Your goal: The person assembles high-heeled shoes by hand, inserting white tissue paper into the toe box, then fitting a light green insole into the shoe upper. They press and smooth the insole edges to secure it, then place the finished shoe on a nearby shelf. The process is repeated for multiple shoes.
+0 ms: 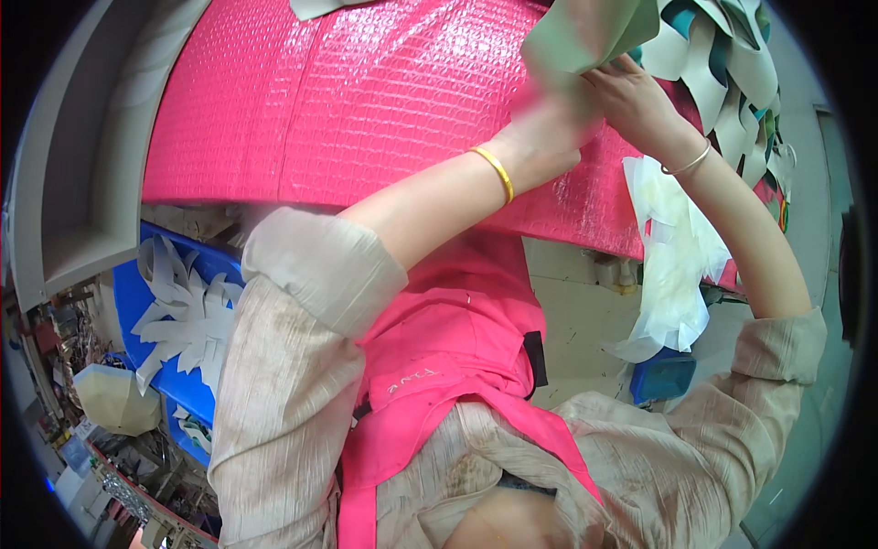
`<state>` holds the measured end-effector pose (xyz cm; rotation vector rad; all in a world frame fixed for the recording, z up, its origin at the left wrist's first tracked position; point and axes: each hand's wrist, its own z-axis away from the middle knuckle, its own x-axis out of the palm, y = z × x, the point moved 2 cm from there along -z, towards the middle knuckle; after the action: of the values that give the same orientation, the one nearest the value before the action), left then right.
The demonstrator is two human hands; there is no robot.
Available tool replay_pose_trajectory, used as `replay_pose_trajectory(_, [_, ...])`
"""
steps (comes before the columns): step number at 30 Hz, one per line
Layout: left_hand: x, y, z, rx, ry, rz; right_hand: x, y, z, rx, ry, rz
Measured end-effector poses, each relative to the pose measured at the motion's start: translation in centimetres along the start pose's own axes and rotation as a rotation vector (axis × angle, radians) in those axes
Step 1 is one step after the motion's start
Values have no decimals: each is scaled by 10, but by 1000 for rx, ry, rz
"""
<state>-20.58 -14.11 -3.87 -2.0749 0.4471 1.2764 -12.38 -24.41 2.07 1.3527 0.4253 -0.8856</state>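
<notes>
Head view showed a pale green piece at the upper edge of the frame, right of centre, curved and partly blurred. Right at its lower edge was the right hand, its fingers bent close together and touching the piece; whether they pinched it could not be told. Just beside, the left hand was smeared by blur near its fingertips, so whether its fingers were wide or narrow could not be told either. A yellow bangle circled the left wrist, a thin pale one the right. Beneath lay the bench, covered in glossy pink sheeting. Many similar pale and teal pieces overlapped in the upper right, and white sheets hung below the right forearm. Further out, a pink apron filled the centre, a blue bin with white strips stood at left, and a small blue container sat at lower right.
</notes>
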Motion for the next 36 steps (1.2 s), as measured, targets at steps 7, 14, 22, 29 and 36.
replay_pose_trajectory(7, [-5,-4,-2,132,-81,-34,20,30,18,-170,222,-311])
replay_pose_trajectory(14, [-17,-29,21,176,-177,-1,-8,22,-7,-208,157,-636])
replay_pose_trajectory(22, [-18,-43,58,202,-97,28,-51,-26,-9,-161,9,-628])
replay_pose_trajectory(29, [-29,-36,85,159,-94,106,-40,-34,-6,72,116,-850])
replay_pose_trajectory(36, [-37,-14,109,-85,-52,105,-48,-50,-46,237,-21,-1187])
